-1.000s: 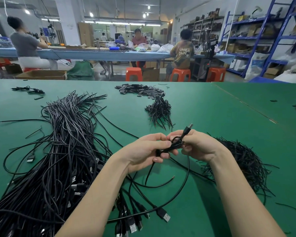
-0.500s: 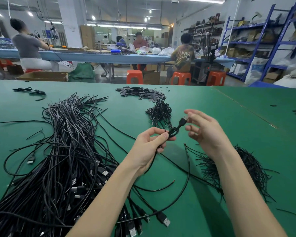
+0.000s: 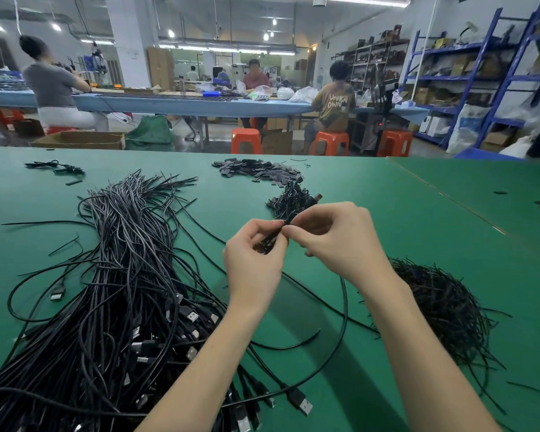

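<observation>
— Where is the cable found?

— The cable (image 3: 270,240) is held up off the surface (image 3: 387,219), mid-scene, between both hands. Its folded part is pinched by the thumb and forefinger of the left hand (image 3: 253,263), and the remaining fingers are curled beneath it.

— And the other hand?

— The same fold is pinched from the right by the right hand (image 3: 337,244), thumb against forefinger, almost closed. What appears to be a connector end (image 3: 317,197) is seen just past those fingers, on the far side.

— Why is it gripped from two sides?

— It is judged that the fold is being bound. One hand is needed to hold the loops together and the other to twist. Whether a tie is already between the fingers cannot be told. The rest of the cable is let hang in a wide loop down to the near surface, where its plug (image 3: 303,405) lies.

— Why are the heaps placed so?

— The cable pile (image 3: 122,291) is laid on the left and the tie heap (image 3: 443,307) on the right, close by the wrist, so that each can presumably be reached by the nearer hand. A small dark bundle (image 3: 289,201) and flat tags (image 3: 256,171) are set farther off, beyond the hands.
</observation>
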Action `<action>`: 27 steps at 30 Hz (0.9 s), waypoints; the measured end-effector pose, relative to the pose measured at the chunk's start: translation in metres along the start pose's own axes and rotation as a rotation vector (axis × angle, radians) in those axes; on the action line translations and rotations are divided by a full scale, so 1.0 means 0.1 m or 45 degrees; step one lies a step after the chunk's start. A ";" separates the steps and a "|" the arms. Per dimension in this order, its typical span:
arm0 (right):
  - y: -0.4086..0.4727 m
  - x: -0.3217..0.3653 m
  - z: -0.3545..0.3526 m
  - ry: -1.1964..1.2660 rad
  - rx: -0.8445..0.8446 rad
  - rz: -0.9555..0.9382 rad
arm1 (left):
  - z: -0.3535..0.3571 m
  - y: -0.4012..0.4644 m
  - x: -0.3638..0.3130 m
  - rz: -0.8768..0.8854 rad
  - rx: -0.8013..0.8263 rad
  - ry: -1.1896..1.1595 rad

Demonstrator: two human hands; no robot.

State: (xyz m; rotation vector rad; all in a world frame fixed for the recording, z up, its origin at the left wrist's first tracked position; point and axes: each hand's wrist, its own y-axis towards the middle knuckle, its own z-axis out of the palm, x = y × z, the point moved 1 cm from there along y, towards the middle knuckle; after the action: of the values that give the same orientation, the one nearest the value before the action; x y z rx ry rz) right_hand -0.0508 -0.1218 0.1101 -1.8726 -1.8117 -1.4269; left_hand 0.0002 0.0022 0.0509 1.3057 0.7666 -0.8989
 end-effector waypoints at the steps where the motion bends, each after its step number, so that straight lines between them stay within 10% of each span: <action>1: 0.00 0.01 0.03 -0.025 -0.028 -0.022 | -0.01 -0.01 -0.01 0.079 -0.026 0.075; 11: 0.02 -0.08 0.30 -0.026 -0.166 -0.018 | -0.04 -0.04 0.01 0.358 0.011 0.381; 19: 0.02 -0.29 0.15 -0.076 -0.105 -0.460 | -0.12 0.18 -0.08 -0.944 0.478 -0.841; 27: 0.02 -0.27 0.20 0.227 -0.064 -0.144 | -0.13 0.17 -0.06 -0.925 0.341 -0.870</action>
State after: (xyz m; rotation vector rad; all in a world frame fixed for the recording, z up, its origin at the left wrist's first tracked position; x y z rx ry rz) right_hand -0.0342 -0.1274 0.0813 -1.6288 -1.8360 -1.6349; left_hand 0.0125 0.0161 0.0629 0.8233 0.5727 -1.9579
